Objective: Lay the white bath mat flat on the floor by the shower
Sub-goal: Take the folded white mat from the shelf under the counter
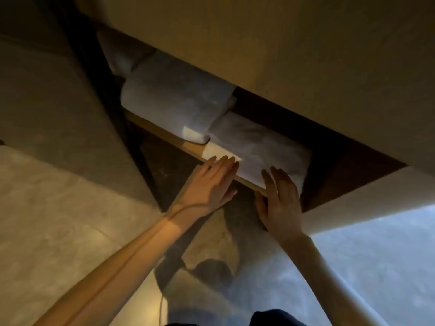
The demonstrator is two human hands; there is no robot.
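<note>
A folded white bath mat (pixel 256 147) lies on a wooden shelf (pixel 164 135) under a counter, at the shelf's right end. My left hand (pixel 211 184) reaches to its near left corner with fingers straight and apart, fingertips at the mat's edge. My right hand (pixel 279 198) rests flat over the shelf's front edge, fingers spread on the mat's near right part. Neither hand grips the mat.
A second folded white towel stack (pixel 174 102) sits to the left on the same shelf, with another bundle (pixel 122 52) behind it. The pale counter (pixel 306 55) overhangs the shelf. Below lies stone tile floor (pixel 58 220). Dark wall panels flank the shelf opening.
</note>
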